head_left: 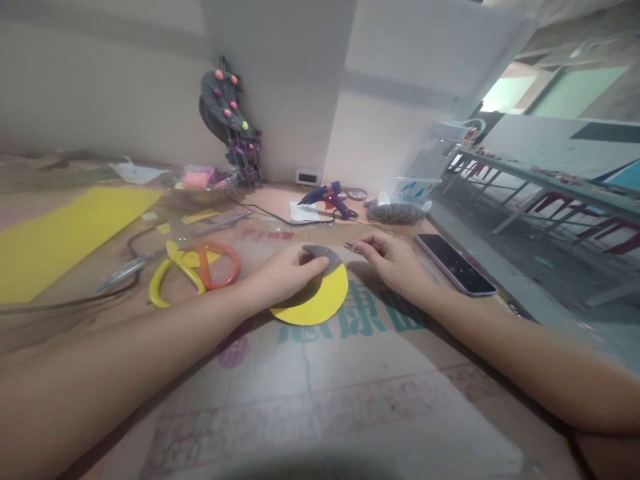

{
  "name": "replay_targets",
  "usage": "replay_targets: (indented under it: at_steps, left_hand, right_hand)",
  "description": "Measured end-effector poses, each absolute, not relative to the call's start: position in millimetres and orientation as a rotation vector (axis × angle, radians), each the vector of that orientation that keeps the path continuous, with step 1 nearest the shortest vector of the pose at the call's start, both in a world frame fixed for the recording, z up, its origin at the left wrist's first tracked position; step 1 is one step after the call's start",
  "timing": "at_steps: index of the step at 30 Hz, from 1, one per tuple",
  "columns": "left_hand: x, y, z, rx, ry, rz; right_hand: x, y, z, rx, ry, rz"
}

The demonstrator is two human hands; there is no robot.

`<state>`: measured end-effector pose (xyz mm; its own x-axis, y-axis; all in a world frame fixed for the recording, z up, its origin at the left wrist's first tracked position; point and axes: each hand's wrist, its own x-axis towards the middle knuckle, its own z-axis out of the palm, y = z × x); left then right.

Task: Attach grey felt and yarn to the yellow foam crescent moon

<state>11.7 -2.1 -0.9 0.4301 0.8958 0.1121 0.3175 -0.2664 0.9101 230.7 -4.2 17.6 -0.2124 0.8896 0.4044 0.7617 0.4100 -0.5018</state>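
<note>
One slim tool (352,247) points left from right hand (386,256).

Shadowed pale wall (410,67), grey floor (467,223), long table (560,187), bright window (507,93)

The disc (324,290) is yellow and grey, the scissor handles (185,265) orange and yellow.

Craft workshop — glue gun (331,195), scissors (186,265)
</note>
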Motion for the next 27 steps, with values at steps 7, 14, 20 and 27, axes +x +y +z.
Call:
replay_targets:
  at_steps: [7,14,20,27]
  left_hand:
    - [12,-4,-2,1.815,1.003,0.808]
    - [11,-6,1,1.889,0.966,0.759]
    - [12,-8,3,1.878,0.942,0.741]
    - [12,-5,-1,1.820,0.944,0.779]
  right_hand:
    - [231,-5,17,-1.388,-2.012,0.255]
    - [231,-6,16,-1.359,-2.020,0.270]
    - [233,-1,9,-1.346,-2.032,0.289]
    - [234,9,-1,-1.231,-2.032,0.291]
